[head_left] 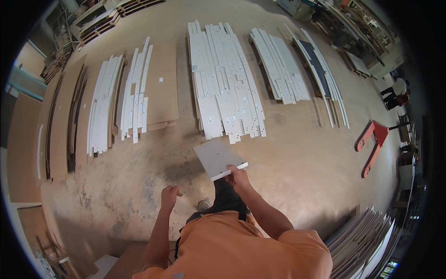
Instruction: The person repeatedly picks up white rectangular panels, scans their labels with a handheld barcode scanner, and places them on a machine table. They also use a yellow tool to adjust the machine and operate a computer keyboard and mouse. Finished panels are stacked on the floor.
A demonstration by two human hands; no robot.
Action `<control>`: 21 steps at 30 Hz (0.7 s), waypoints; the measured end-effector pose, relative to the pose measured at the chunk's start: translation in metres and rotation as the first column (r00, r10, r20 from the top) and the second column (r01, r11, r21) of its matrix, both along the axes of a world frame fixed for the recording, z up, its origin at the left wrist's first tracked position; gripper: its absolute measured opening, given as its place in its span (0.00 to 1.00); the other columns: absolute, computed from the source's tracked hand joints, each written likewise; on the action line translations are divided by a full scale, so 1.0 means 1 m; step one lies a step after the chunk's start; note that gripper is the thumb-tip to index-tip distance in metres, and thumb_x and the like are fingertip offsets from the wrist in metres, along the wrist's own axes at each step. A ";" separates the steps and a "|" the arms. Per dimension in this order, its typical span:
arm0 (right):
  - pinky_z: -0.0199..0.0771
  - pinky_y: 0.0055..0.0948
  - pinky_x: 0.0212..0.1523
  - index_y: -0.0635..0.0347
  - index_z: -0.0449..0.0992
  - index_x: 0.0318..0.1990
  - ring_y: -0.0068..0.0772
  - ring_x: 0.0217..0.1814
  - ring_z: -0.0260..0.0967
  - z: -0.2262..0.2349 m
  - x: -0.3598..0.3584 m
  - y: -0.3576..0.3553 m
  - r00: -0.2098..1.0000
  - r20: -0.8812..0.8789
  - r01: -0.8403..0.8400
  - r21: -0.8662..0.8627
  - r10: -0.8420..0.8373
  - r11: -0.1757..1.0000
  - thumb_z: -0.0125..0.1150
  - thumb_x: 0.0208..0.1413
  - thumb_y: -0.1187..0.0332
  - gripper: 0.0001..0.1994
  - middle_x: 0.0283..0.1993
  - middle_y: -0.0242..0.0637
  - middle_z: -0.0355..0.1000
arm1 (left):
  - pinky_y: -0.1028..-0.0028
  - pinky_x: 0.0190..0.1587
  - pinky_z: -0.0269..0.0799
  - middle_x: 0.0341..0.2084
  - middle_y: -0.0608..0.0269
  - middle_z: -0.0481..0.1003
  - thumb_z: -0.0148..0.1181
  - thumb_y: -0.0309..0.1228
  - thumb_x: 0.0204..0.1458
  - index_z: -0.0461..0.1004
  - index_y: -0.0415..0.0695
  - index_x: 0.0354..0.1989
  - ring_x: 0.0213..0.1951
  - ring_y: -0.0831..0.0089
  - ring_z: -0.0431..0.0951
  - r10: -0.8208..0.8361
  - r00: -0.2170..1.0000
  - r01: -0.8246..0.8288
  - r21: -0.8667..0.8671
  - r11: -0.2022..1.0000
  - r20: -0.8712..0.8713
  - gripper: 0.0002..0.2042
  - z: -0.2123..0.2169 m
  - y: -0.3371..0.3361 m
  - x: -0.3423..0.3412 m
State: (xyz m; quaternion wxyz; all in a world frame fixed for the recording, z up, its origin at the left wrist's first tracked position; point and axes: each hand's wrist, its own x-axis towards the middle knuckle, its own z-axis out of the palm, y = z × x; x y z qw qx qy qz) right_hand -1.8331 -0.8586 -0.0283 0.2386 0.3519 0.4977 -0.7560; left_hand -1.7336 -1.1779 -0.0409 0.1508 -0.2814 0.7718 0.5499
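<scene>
The white panel [218, 159], a flat rectangular board with a thin pale edge, is held above the concrete floor [297, 158], roughly over the middle of the visible floor and just short of the near ends of the laid-out boards. The person's right hand [238, 176] grips it at its near right corner, fingers [232, 170] clenched over the edge, so the panel juts away from the body and tilts slightly. The left hand [169, 195] hangs free to the left, apart from the panel, fingers loosely curled around nothing. Below both hands an orange shirt [232, 246] fills the lower edge of the view, with a shoe [203, 204] showing on the floor between the forearms.

Beyond the panel, a wide batch of white drilled strips [227, 79] lies on the floor. To its left a smaller group of white strips [137, 93] rests on brown sheets [162, 88]. To the right lies another white stack [281, 65]. A red pallet jack [371, 142] stands near the floor's right edge.
</scene>
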 end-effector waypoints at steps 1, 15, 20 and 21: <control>0.75 0.24 0.25 0.58 0.74 0.48 0.27 0.31 0.76 -0.018 -0.041 -0.005 1.000 -0.012 -0.003 -0.021 0.003 1.000 0.64 0.57 0.63 0.15 0.39 0.37 0.78 | 0.66 0.31 0.70 0.18 0.56 0.77 0.59 0.41 0.59 0.73 0.35 0.22 0.22 0.66 0.79 0.088 0.995 -0.086 -0.038 0.996 0.053 0.20 -0.015 -0.023 0.001; 0.78 0.25 0.25 0.63 0.71 0.50 0.41 0.38 0.82 -0.264 -0.552 -0.134 0.986 0.146 0.090 -0.092 -0.076 0.992 0.63 0.61 0.64 0.15 0.40 0.45 0.79 | 0.67 0.24 0.75 0.44 0.51 0.78 0.50 0.40 0.67 0.72 0.40 0.58 0.37 0.63 0.84 0.427 0.262 -0.454 -0.280 0.846 0.865 0.19 0.014 -0.033 0.097; 0.86 0.35 0.25 0.75 0.70 0.44 0.42 0.27 0.79 -0.320 -0.625 -0.166 0.954 0.200 0.213 0.069 -0.223 0.975 0.60 0.60 0.71 0.13 0.33 0.50 0.75 | 0.71 0.29 0.77 0.43 0.56 0.79 0.50 0.41 0.67 0.72 0.45 0.61 0.37 0.67 0.83 0.384 0.458 -0.479 -0.142 0.866 0.802 0.20 0.027 -0.030 0.067; 0.88 0.36 0.27 0.77 0.69 0.43 0.44 0.28 0.79 -0.326 -0.639 -0.171 0.948 0.186 0.247 0.082 -0.258 0.966 0.59 0.61 0.72 0.12 0.31 0.52 0.75 | 0.72 0.29 0.78 0.42 0.56 0.79 0.50 0.41 0.67 0.73 0.46 0.62 0.37 0.68 0.83 0.375 0.488 -0.477 -0.118 0.871 0.788 0.20 0.030 -0.033 0.065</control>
